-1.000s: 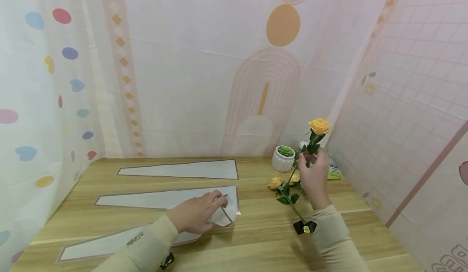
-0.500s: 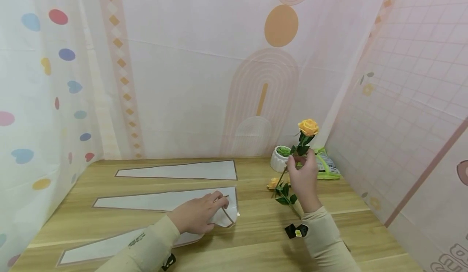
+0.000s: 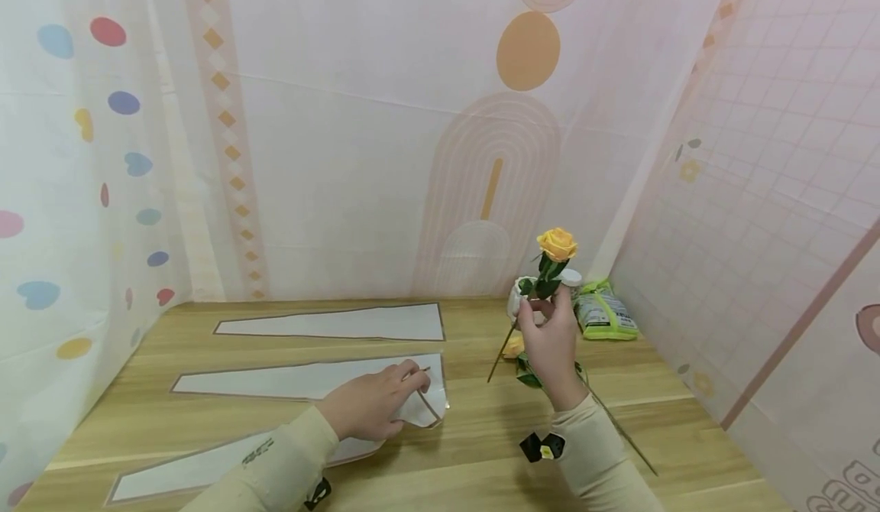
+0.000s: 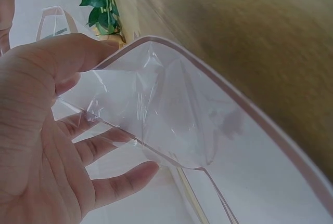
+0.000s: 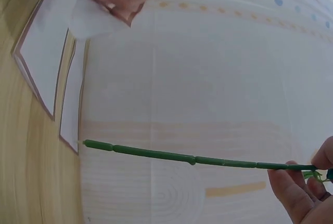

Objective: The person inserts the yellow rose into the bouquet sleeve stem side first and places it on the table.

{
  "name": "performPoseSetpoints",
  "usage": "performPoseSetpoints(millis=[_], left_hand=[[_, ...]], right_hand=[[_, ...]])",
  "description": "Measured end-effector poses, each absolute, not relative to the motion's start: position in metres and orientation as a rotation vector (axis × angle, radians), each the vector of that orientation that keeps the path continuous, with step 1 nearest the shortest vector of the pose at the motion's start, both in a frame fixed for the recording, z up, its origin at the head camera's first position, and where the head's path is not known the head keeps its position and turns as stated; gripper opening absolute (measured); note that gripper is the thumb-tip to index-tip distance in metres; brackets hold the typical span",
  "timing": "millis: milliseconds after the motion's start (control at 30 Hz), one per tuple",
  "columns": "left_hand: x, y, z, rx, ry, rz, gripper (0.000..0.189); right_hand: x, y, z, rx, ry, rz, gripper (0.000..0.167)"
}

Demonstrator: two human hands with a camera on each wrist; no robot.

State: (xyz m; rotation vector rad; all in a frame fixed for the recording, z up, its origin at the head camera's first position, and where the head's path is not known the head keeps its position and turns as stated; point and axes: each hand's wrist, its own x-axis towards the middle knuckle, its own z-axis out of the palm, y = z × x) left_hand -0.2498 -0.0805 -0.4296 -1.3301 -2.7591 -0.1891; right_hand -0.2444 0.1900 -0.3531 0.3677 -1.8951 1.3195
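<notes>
My right hand (image 3: 552, 344) pinches a yellow rose (image 3: 558, 244) by its stem, just below the leaves, with the bloom up. In the right wrist view the bare green stem (image 5: 156, 154) extends left from the fingertips, its end free. My left hand (image 3: 374, 401) holds the wide mouth of the front flower sleeve (image 3: 416, 413), white and clear plastic with a brown border. The left wrist view shows the thumb at the rim of the sleeve (image 4: 171, 104), with the other fingers spread below and the film creased between. The rose is right of the sleeve's mouth, apart from it.
Two more sleeves lie flat, one in the middle (image 3: 261, 382) and one at the back (image 3: 344, 323). Another yellow rose (image 3: 513, 346) lies partly hidden behind my right hand. A white plant pot (image 3: 514, 298) and a green bag (image 3: 605, 313) stand near the back curtain.
My right hand has moved left with the rose, and the stem's lower end now shows left of the hand. My left hand stays at the sleeve's mouth.
</notes>
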Motion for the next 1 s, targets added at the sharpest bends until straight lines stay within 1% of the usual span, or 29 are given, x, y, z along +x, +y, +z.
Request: performPoseSetpoints(millis=[167, 333, 533, 733, 1000], left_hand=[[-0.25, -0.079, -0.429, -1.337, -2.757, -0.196, 0.051], [-0.25, -0.077, -0.43, -1.334, -2.773, -0.207, 0.051], [-0.251, -0.075, -0.431, -1.339, -2.785, -0.225, 0.051], [-0.252, -0.074, -0.431, -1.337, -2.796, -0.226, 0.052], [-0.254, -0.076, -0.43, -1.335, -2.792, -0.254, 0.055]], right_hand=[[-0.255, 0.192, -0.368, 0.441, -1.854, 1.42, 0.036], [-0.255, 0.191, -0.372, 0.463, -1.856, 1.539, 0.04], [-0.254, 0.185, -0.374, 0.466, -1.815, 1.684, 0.04], [-0.253, 0.178, -0.377, 0.504, -1.711, 1.84, 0.046], [-0.254, 0.168, -0.389, 0.557, -1.708, 1.88, 0.053]])
